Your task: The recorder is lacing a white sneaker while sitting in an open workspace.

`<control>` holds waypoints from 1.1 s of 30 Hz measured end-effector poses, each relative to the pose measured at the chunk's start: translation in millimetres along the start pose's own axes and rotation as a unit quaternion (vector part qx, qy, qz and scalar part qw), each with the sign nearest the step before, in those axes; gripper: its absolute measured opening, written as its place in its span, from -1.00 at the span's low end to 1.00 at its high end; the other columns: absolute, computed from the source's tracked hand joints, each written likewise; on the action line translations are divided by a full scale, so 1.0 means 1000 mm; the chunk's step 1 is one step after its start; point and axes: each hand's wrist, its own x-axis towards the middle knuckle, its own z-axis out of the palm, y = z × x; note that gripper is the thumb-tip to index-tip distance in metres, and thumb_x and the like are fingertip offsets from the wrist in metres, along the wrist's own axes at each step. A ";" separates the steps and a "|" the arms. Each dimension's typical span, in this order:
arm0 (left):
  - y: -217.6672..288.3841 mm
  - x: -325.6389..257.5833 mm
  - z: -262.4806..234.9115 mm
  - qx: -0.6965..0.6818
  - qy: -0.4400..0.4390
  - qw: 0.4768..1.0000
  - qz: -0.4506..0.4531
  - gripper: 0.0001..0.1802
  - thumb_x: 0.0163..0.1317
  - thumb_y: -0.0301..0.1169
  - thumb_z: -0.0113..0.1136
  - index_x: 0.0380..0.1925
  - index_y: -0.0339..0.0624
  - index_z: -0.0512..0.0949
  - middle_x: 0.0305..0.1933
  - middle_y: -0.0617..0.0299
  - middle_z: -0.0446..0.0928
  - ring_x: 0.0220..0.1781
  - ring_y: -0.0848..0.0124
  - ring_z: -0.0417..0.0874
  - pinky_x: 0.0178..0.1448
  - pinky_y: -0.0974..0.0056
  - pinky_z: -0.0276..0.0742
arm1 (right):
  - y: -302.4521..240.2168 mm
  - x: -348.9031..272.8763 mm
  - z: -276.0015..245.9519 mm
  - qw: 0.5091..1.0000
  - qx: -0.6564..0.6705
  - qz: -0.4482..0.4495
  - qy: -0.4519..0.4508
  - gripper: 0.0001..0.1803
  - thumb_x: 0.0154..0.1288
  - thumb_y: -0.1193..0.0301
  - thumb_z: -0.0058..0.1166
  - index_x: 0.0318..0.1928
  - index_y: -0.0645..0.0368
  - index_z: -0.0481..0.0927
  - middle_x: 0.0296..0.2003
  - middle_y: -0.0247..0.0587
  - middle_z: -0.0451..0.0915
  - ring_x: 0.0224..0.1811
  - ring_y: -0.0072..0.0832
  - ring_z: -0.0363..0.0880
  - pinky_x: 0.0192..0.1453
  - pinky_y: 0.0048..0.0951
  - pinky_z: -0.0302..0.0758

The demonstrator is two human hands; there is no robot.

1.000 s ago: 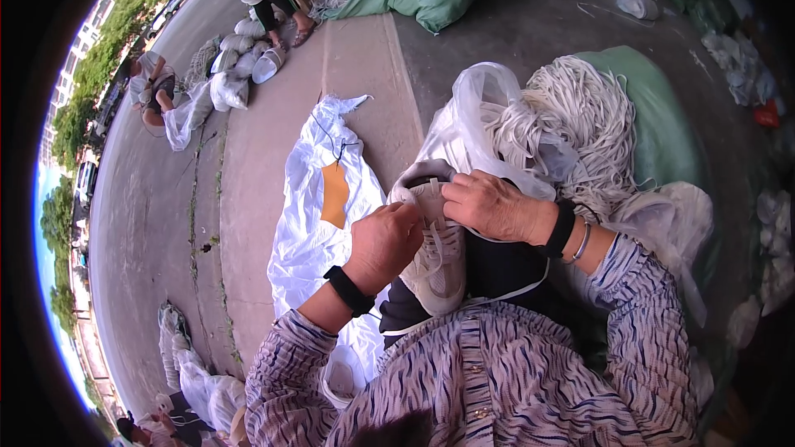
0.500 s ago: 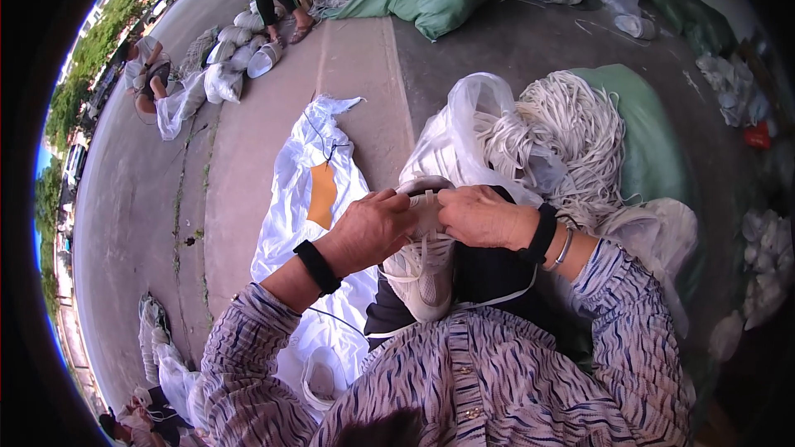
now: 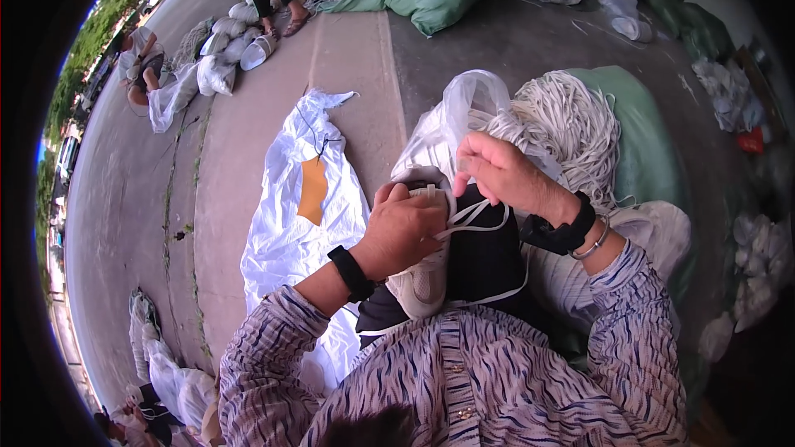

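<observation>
A white sneaker [image 3: 424, 280] rests on my lap, toe toward me. My left hand [image 3: 406, 228] grips its upper part and pinches the white shoelace [image 3: 474, 213] at the eyelets. My right hand [image 3: 501, 172] is raised just above the shoe, its fingers closed on the far end of that lace, which runs in a loop between both hands. Both wrists carry black bands; the right one also has a thin bangle.
A heap of white laces [image 3: 571, 128] lies on a green sack [image 3: 642, 145] to my right, beside a clear plastic bag [image 3: 464, 108]. A white sack [image 3: 302, 215] is spread on the pavement at left. Other people sit with bags [image 3: 219, 66] farther off.
My right hand has lifted away from the shoe and pulled the lace out with it. My left hand has stayed on the sneaker.
</observation>
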 end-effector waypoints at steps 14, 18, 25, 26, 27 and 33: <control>0.013 0.002 0.011 -0.022 0.009 0.998 -0.053 -0.83 -0.14 -0.12 0.33 -0.53 0.15 0.65 -0.42 0.38 0.54 -0.06 0.17 0.37 0.24 0.04 0.09 | -0.094 -0.099 -0.089 0.815 0.467 -0.343 0.005 -0.79 0.39 0.44 -0.12 -0.02 0.23 0.34 -0.63 -0.36 0.29 -0.75 -0.72 0.13 -0.67 -0.66 0.04; 0.003 -0.009 -0.016 -0.055 0.052 0.996 -0.050 -0.69 -0.10 -0.29 0.37 -0.30 -0.05 0.56 -0.08 0.21 0.44 0.02 0.13 0.36 0.17 0.09 0.31 | -0.080 -0.150 -0.133 0.811 0.467 -0.344 0.075 -0.85 0.42 0.49 -0.21 -0.05 0.21 0.36 -0.67 -0.37 0.24 -0.76 -0.72 0.12 -0.69 -0.65 0.01; -0.032 -0.024 -0.047 -0.025 -0.017 0.998 0.060 -0.70 -0.08 -0.50 0.34 -0.27 -0.14 0.55 -0.08 0.22 0.48 0.01 0.19 0.45 0.08 0.20 0.50 | -0.001 -0.104 -0.095 0.900 -0.305 -0.048 0.307 -0.83 0.30 0.45 -0.05 -0.17 0.24 0.54 -0.43 -0.15 0.58 -0.61 -0.54 0.44 -0.51 -0.56 0.34; -0.033 -0.026 -0.049 -0.035 -0.042 0.997 0.060 -0.69 -0.10 -0.49 0.36 -0.28 -0.15 0.55 -0.09 0.22 0.48 0.00 0.18 0.46 0.09 0.21 0.50 | 0.018 -0.090 -0.084 0.819 -0.487 -0.128 0.275 -0.83 0.27 0.46 -0.02 -0.18 0.24 0.55 -0.37 -0.08 0.61 -0.53 -0.42 0.56 -0.44 -0.49 0.44; -0.036 -0.027 -0.047 -0.036 -0.043 0.997 0.058 -0.69 -0.10 -0.49 0.36 -0.28 -0.15 0.55 -0.09 0.22 0.48 0.00 0.18 0.46 0.09 0.21 0.50 | 0.026 -0.076 -0.064 0.864 -0.419 -0.126 0.249 -0.83 0.25 0.47 -0.02 -0.19 0.22 0.56 -0.40 -0.07 0.61 -0.46 -0.32 0.60 -0.37 -0.42 0.47; -0.036 -0.027 -0.038 0.004 -0.003 0.997 0.082 -0.74 -0.17 -0.44 0.40 -0.46 -0.11 0.50 -0.15 0.32 0.52 -0.09 0.29 0.50 -0.12 0.26 0.55 | 0.026 -0.013 0.049 0.957 -0.244 -0.157 0.023 -0.88 0.18 0.50 0.05 -0.26 0.19 0.59 -0.43 -0.10 0.62 -0.41 -0.27 0.64 -0.33 -0.39 0.52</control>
